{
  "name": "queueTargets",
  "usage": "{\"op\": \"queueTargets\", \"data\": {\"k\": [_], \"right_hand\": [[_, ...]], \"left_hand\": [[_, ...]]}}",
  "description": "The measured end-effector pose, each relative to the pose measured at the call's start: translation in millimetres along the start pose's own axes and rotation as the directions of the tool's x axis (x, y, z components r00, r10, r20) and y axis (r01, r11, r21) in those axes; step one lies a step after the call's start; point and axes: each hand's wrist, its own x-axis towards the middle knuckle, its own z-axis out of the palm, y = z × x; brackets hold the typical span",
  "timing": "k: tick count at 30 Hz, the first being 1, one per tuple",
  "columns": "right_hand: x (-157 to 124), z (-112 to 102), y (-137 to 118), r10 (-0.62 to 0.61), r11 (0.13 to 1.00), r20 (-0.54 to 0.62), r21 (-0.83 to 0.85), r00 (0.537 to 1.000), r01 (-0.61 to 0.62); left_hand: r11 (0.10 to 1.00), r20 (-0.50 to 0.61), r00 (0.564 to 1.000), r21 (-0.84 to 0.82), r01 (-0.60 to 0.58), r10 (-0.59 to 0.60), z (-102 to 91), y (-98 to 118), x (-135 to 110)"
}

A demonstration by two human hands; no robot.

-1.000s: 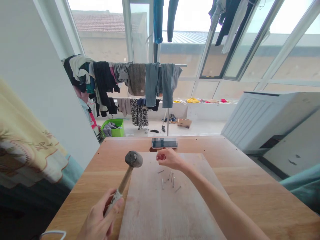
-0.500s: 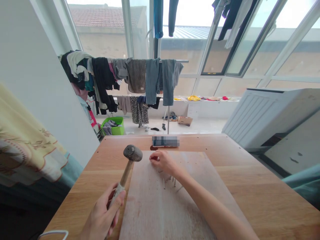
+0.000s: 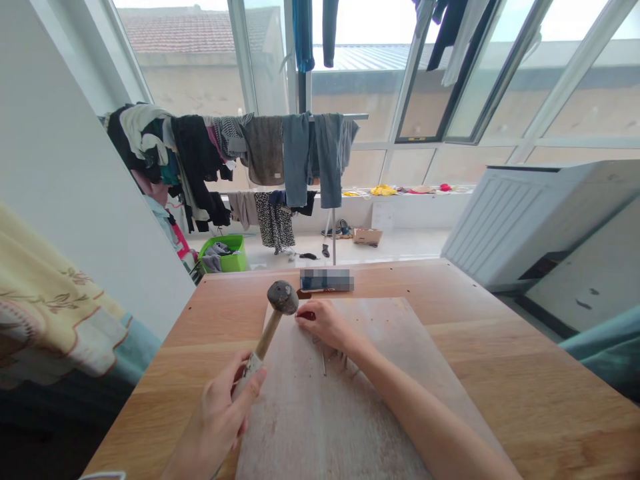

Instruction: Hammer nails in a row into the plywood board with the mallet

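Observation:
My left hand [image 3: 220, 407] is wrapped round the pale grip of a rubber mallet [image 3: 271, 333]. The mallet's dark head [image 3: 283, 297] is raised over the far left part of a worn wooden board [image 3: 320, 427], close to my right fingertips. My right hand [image 3: 323, 323] rests at the board's far edge with thumb and forefinger pinched together. Whatever is in that pinch is too small and hidden to make out. Several thin nails [image 3: 324, 364] are on the board beside my right wrist, partly covered by the forearm. Small dark holes dot the board.
The board lies on a wooden table [image 3: 500, 360]. A phone-like dark object [image 3: 327, 280], partly blurred, is at the table's far edge. Beyond stand a drying rack with clothes [image 3: 265, 150], a green basket [image 3: 233, 255] and a white appliance [image 3: 530, 220]. A curtain [image 3: 60, 293] hangs at left.
The mallet has moved right and slightly up, so its head is nearer my right fingers. My right hand keeps its pinch at the same spot on the board. The whole view has shifted slightly.

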Motion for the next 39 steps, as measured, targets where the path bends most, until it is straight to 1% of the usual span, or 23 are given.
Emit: {"op": "queueTargets", "data": {"k": [5,10,14,17,22,24,28,32,35,39], "right_hand": [[1.1,0.8,4.8,0.0,1.0,0.008,0.006,1.0,0.0],[2.1,3.4,10.1,0.002,1.0,0.015,0.011,1.0,-0.002],[2.6,4.9,11.8,0.004,0.999,0.015,0.031,1.0,-0.004],[3.4,5.6,13.0,0.001,0.999,0.016,0.043,1.0,-0.002],[3.6,7.3,15.3,-0.002,0.999,0.023,0.045,1.0,0.001],[3.2,7.9,15.7,-0.001,0.999,0.02,0.05,1.0,0.0],[2.3,7.8,14.6,0.015,0.998,-0.012,0.068,1.0,-0.014],[0.6,6.2,10.8,0.033,0.993,-0.045,0.117,0.998,-0.027],[-1.4,5.0,6.3,0.049,0.986,-0.079,0.16,0.996,-0.036],[-3.4,4.3,0.3,0.073,0.98,-0.13,0.191,0.989,-0.047]], "left_hand": [[0.997,0.012,1.0,0.07,-0.016,0.016,4.7,-7.3,2.1],[0.996,-0.04,0.998,0.074,-0.041,0.044,9.3,4.4,-3.1],[0.997,-0.047,0.998,0.076,-0.034,0.038,9.1,11.8,-4.8],[0.995,-0.04,0.998,0.089,-0.034,0.038,7.6,9.9,-1.6],[0.992,0.025,1.0,0.123,-0.004,0.001,7.7,3.7,3.0],[0.993,0.018,1.0,0.115,-0.008,0.006,8.6,2.2,2.9],[0.996,-0.009,1.0,0.083,-0.024,0.025,9.5,-1.6,2.8],[0.996,0.005,1.0,0.084,-0.025,0.024,9.6,-4.6,2.9],[0.996,0.006,1.0,0.085,-0.008,0.007,11.1,-2.6,0.6],[0.997,-0.028,0.999,0.07,-0.036,0.038,12.2,2.8,-1.8]]}}
